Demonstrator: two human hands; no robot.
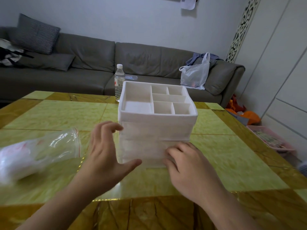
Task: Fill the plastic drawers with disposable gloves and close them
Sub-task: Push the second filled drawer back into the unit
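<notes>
A white plastic drawer unit (156, 128) stands in the middle of the table, with several open compartments on its top and drawer fronts facing me. My left hand (106, 151) is spread at the unit's left front corner, fingers relaxed, thumb reaching under the lower drawer front. My right hand (187, 165) has its fingers curled against the lowest drawer front at the right; blur hides whether it grips a handle. A clear zip bag of disposable gloves (33, 156) lies on the table to the left.
The table (232, 163) has a glossy yellow-green tiled top. A water bottle (119, 82) stands behind the unit. Beyond is a grey sofa (93, 63) with a plastic bag (196, 75). A pink basket (272, 140) sits on the floor at right.
</notes>
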